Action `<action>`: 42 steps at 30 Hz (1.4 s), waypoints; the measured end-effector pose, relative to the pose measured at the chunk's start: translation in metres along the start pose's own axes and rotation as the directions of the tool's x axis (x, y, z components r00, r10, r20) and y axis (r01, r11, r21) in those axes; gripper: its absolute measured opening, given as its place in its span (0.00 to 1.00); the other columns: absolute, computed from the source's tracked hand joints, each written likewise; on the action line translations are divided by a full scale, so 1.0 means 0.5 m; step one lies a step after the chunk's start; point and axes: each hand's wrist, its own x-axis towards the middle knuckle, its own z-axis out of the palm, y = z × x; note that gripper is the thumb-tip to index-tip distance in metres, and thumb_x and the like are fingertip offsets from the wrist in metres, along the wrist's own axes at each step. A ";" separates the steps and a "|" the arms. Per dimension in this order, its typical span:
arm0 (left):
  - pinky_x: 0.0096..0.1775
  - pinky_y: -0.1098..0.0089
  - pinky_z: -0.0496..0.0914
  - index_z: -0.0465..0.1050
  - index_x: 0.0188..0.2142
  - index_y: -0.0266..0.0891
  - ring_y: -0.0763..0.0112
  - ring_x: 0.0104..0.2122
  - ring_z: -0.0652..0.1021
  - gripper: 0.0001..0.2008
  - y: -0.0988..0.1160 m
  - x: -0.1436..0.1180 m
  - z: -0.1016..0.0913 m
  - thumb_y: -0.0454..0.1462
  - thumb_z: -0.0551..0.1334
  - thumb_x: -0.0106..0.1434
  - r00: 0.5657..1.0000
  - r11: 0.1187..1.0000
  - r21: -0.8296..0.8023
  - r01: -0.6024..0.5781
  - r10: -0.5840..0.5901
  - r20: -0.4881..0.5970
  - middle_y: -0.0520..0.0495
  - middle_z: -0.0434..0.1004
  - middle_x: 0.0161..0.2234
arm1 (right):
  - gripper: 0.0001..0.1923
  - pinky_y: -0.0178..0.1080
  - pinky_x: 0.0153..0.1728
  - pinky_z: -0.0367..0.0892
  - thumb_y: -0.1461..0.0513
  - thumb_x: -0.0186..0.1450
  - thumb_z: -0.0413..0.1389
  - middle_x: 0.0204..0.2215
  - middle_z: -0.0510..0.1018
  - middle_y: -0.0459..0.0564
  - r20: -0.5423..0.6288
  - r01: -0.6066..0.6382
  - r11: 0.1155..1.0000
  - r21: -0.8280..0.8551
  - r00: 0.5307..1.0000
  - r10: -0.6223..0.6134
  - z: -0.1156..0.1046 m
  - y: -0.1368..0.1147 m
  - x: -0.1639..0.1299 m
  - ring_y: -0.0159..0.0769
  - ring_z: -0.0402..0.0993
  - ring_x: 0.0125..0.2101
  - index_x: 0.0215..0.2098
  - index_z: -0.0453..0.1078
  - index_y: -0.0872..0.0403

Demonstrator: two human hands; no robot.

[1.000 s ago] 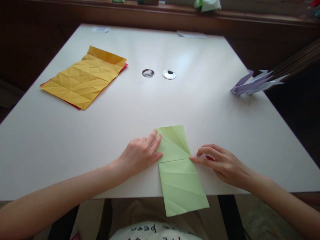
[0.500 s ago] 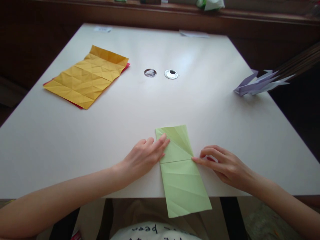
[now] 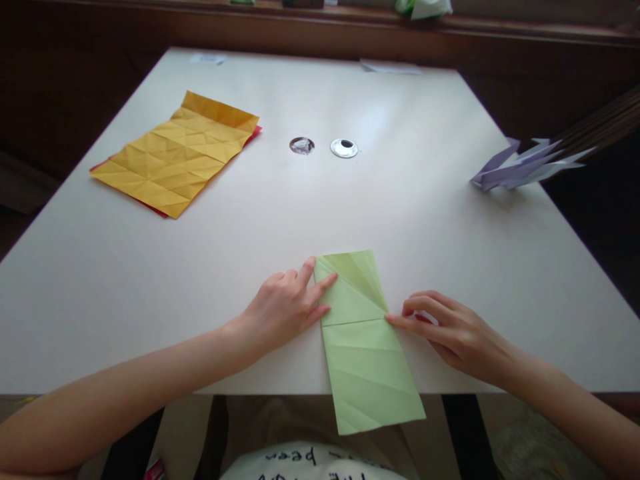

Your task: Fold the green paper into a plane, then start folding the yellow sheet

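Observation:
A creased strip of light green paper (image 3: 367, 367) lies at the table's front, its near end jutting past the edge. One fold line runs across its middle, and slanting creases mark the upper half. My left hand (image 3: 287, 303) is open at the upper left of the paper, with spread fingers; one fingertip is at the top left corner and others rest on the surface. On the right side, the index fingertip of my right hand (image 3: 445, 327) touches the paper's edge at the end of the fold line. Its other fingers are curled loosely, with nothing visible in them.
Creased yellow paper (image 3: 175, 157) lies on red paper (image 3: 257, 131) at the left of the white table (image 3: 280, 213). Two round table holes (image 3: 344, 148) are beyond the green paper. A folded purple paper piece (image 3: 520, 167) sits at the right edge.
My left hand has spread its fingers, and one fingertip has moved up to the paper's top left corner. My right fingertip stays at the right edge.

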 end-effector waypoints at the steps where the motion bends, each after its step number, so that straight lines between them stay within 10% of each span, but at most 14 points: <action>1: 0.29 0.69 0.67 0.58 0.56 0.47 0.70 0.29 0.74 0.21 -0.001 0.001 -0.001 0.46 0.48 0.65 1.000 1.000 -0.006 0.007 -0.007 0.006 0.38 0.62 0.54 | 0.21 0.36 0.32 0.65 0.75 0.61 0.45 0.33 0.67 0.52 0.000 -0.002 1.000 0.003 1.000 0.002 -0.001 0.000 0.000 0.34 0.63 0.36 0.49 0.65 0.55; 26: 0.36 0.67 0.69 0.57 0.56 0.41 0.67 0.37 0.73 0.20 -0.007 0.000 0.018 0.41 0.48 0.65 0.995 0.994 -0.087 -0.072 0.066 -0.071 0.41 0.62 0.53 | 0.20 0.40 0.33 0.61 0.71 0.61 0.44 0.32 0.68 0.55 -0.002 -0.025 0.927 -0.374 1.000 0.026 0.041 -0.041 0.144 0.39 0.59 0.33 0.51 0.62 0.63; 42: 0.34 0.65 0.70 0.60 0.54 0.41 0.63 0.39 0.73 0.24 -0.021 0.000 0.007 0.48 0.51 0.63 0.997 0.990 -0.125 0.061 -0.067 -0.046 0.39 0.57 0.57 | 0.18 0.40 0.33 0.61 0.71 0.62 0.46 0.32 0.69 0.54 0.005 -0.040 0.927 -0.373 0.999 0.045 0.025 -0.049 0.090 0.38 0.61 0.34 0.50 0.63 0.61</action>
